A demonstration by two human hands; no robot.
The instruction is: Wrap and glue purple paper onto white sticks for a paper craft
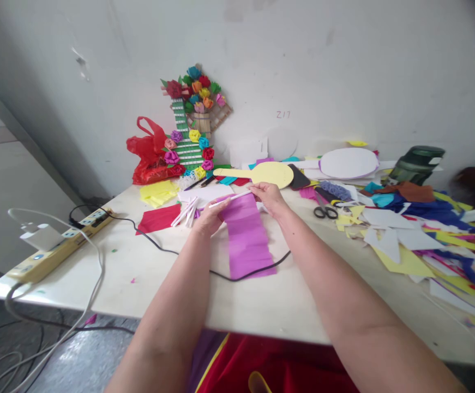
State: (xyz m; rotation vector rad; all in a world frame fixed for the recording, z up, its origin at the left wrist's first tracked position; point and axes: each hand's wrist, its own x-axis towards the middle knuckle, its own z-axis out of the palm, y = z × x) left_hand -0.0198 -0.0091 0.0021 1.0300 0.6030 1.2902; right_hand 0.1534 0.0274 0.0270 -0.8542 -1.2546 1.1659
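Observation:
My left hand (pixel 215 216) and my right hand (pixel 270 197) pinch the two ends of a thin white stick (pixel 237 197). The top edge of a strip of purple crepe paper (pixel 247 234) lies along the stick, and the strip hangs down toward the table between my forearms. A black cable crosses by its lower end. Just left of my left hand is a small pile of white sticks (pixel 187 212). Red crepe paper (pixel 159 219) and yellow crepe paper (pixel 158 192) lie farther left.
A power strip (pixel 63 248) with cables sits at the left edge. Paper flower decorations (pixel 190 125) and a red bag (pixel 149 155) stand by the wall. Scissors (pixel 325 212), paper scraps (pixel 404 240) and a dark green bottle (pixel 415 165) are on the right.

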